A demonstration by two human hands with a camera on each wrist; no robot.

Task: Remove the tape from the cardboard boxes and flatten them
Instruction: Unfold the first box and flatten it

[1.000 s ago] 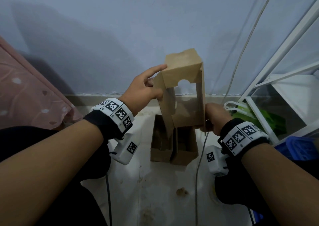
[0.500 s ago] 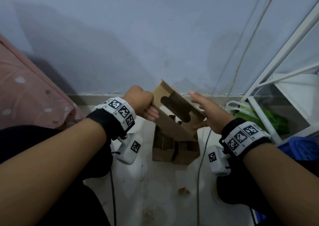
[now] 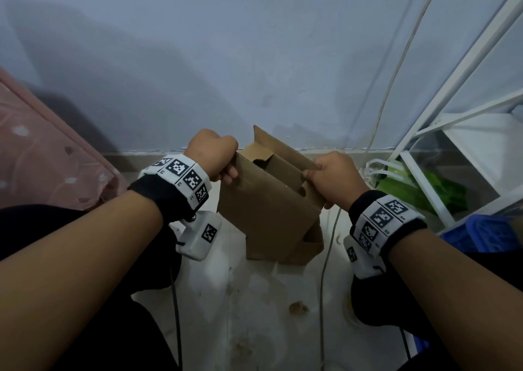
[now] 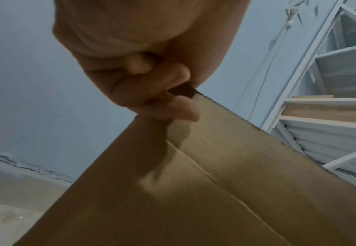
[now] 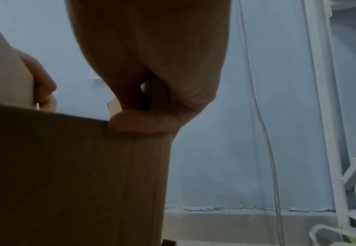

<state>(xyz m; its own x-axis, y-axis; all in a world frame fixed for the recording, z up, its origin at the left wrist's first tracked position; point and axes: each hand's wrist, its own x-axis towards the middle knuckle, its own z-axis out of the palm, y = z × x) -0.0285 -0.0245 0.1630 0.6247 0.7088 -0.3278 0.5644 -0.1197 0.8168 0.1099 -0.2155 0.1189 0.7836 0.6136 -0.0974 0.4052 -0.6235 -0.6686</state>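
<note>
A brown cardboard box (image 3: 263, 209) is held above the floor, its open top tilted toward me, with a rear flap standing up. My left hand (image 3: 218, 158) grips the box's upper left corner, fingers curled over the edge (image 4: 172, 103). My right hand (image 3: 331, 178) grips the upper right corner, thumb pressed on the near panel (image 5: 143, 123). The near panel (image 4: 193, 191) shows a straight crease. A second open cardboard box (image 3: 305, 246) stands on the floor right behind and below the held one, mostly hidden by it. No tape is visible.
A white metal rack (image 3: 458, 132) with a green bag (image 3: 416, 189) stands at the right. A thin cable (image 3: 325, 257) hangs down the wall to the floor beside the boxes. Pink patterned fabric (image 3: 42, 155) lies at the left. My dark-clothed legs flank the stained white floor (image 3: 254, 314).
The box came down from upright at chest height and tipped over. Both hands shifted to grip its two upper corners; the right hand was open half a second ago.
</note>
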